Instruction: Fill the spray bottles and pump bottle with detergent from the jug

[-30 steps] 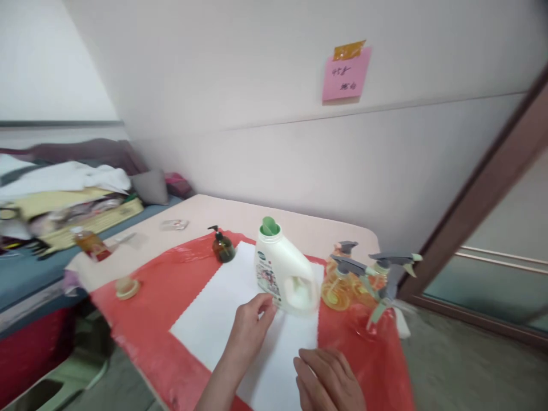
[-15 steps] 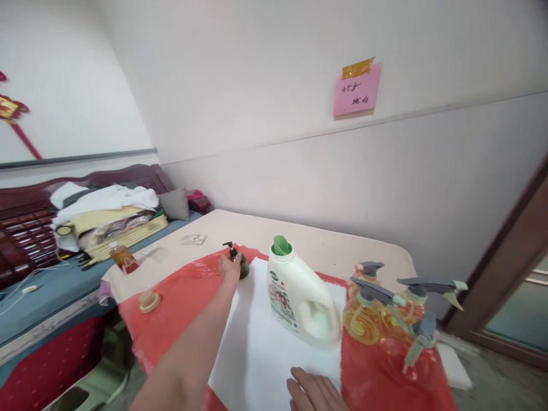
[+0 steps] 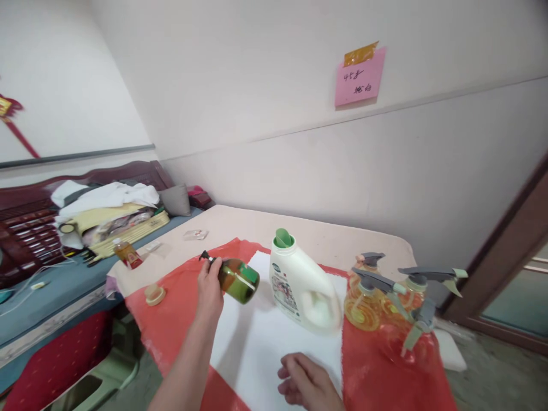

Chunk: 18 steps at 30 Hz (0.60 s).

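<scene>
My left hand (image 3: pixel 209 288) grips a small dark green pump bottle (image 3: pixel 237 279) by its neck and holds it tilted on its side above the red sheet (image 3: pixel 171 308). My right hand (image 3: pixel 306 382) rests with loosely curled fingers on the white cloth (image 3: pixel 265 342) near the table's front edge, holding nothing. A white detergent jug (image 3: pixel 302 285) with an open green spout stands on the cloth just right of the lifted bottle.
Three amber spray bottles (image 3: pixel 385 299) with grey triggers stand at the right of the table. A small cap (image 3: pixel 154 294) lies on the red sheet at left, an orange bottle (image 3: pixel 126 254) behind it. A bed with piled laundry (image 3: pixel 103 205) is at the left.
My left hand reached from the jug to the pump bottle at the back of the cloth, grasped it and lifted it off the table, tilting it sideways. My right hand stayed low on the cloth.
</scene>
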Tool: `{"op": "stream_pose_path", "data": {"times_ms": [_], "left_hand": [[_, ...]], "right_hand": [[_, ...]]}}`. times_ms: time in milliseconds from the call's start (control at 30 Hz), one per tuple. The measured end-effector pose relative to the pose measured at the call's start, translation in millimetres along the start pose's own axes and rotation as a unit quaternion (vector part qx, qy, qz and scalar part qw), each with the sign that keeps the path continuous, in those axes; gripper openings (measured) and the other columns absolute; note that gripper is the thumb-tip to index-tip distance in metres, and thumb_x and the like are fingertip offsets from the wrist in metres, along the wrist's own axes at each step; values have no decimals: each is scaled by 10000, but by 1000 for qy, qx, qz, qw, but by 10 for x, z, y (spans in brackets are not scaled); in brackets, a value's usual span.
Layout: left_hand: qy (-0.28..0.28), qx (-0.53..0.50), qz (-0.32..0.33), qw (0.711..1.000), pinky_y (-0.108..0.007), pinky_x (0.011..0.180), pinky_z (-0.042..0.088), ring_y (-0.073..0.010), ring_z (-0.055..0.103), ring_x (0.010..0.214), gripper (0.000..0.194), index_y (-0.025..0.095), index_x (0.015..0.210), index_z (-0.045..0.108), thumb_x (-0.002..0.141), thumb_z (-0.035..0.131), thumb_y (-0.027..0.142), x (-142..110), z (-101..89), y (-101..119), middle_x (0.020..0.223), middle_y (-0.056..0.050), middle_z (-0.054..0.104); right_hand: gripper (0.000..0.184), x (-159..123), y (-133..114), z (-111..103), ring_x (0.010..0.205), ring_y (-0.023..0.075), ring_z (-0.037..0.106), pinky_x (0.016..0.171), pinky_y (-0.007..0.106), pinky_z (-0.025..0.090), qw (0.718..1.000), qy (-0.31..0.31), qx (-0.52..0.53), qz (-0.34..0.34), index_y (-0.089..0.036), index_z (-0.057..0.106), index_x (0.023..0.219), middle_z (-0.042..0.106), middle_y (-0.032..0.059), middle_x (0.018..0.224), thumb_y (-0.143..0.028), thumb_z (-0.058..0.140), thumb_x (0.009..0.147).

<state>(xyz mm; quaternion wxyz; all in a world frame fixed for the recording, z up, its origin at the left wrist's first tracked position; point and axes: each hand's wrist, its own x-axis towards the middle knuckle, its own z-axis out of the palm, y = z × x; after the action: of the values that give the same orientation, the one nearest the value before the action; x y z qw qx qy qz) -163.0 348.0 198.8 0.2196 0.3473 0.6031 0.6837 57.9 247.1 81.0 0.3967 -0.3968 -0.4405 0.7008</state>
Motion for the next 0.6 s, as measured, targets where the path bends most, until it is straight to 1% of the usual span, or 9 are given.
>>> {"op": "stream_pose_path", "data": {"times_ms": [67,133,233,300,367,433,500,567,600], "left_hand": [[-108,-115,-66,985,-303,710,491,-199,645,812,357,142,953,604,764,636,444,-354,-18,150,946,-101,683],[-195,-151,-128,961,-304,701,491,-206,647,804,333,129,929,626,746,675,402,-694,40,244,944,-115,689],[-251,-149,-149,945,-296,697,481,-205,643,809,267,146,890,623,738,700,351,-1091,167,278,985,-106,691],[-280,-152,-143,937,-295,705,476,-208,639,828,264,166,903,609,724,717,327,-1239,210,255,1027,-96,686],[-311,-167,-133,926,-305,729,473,-214,632,853,263,176,930,605,749,693,346,-1291,201,222,1042,-96,685],[-333,-168,-122,920,-317,769,466,-217,623,879,229,169,893,611,803,635,378,-1280,155,191,1033,-106,688],[-325,-140,-120,928,-315,783,457,-217,618,890,240,160,808,606,838,591,397,-1248,109,160,1023,-113,692],[-280,-111,-133,944,-312,775,453,-221,619,895,278,159,751,587,834,594,424,-1222,87,124,1010,-113,698],[-250,-104,-145,952,-314,768,454,-226,621,896,295,160,750,585,823,601,445,-1215,87,103,998,-114,701]], "right_hand": [[514,-45,-123,38,768,173,665,706,308,504,997,-12,65,28,-198,599,961,673,80,916,-662,417,840],[575,-87,-249,44,863,195,670,778,340,493,975,-58,204,70,-217,545,1118,667,94,1039,-692,376,841],[638,-134,-369,14,929,238,666,772,346,484,905,-151,382,106,-237,501,1236,646,99,1164,-710,396,821],[652,-150,-384,-15,878,232,676,728,304,481,892,-170,401,117,-179,552,1200,671,108,1112,-692,427,817],[674,-159,-367,-35,772,219,683,660,272,472,894,-171,391,138,-111,598,1138,699,119,997,-679,452,807],[706,-164,-347,-39,698,213,679,616,267,463,895,-171,381,157,-75,609,1117,702,125,935,-687,448,803],[711,-160,-342,-28,680,201,674,617,267,461,900,-165,369,166,-71,604,1121,700,126,919,-687,429,813],[644,-142,-346,-10,720,183,668,641,268,465,917,-143,341,149,-110,583,1147,695,119,963,-652,439,830],[595,-128,-345,0,778,185,664,670,280,473,936,-123,311,114,-143,558,1177,684,116,1024,-618,468,831]]}}
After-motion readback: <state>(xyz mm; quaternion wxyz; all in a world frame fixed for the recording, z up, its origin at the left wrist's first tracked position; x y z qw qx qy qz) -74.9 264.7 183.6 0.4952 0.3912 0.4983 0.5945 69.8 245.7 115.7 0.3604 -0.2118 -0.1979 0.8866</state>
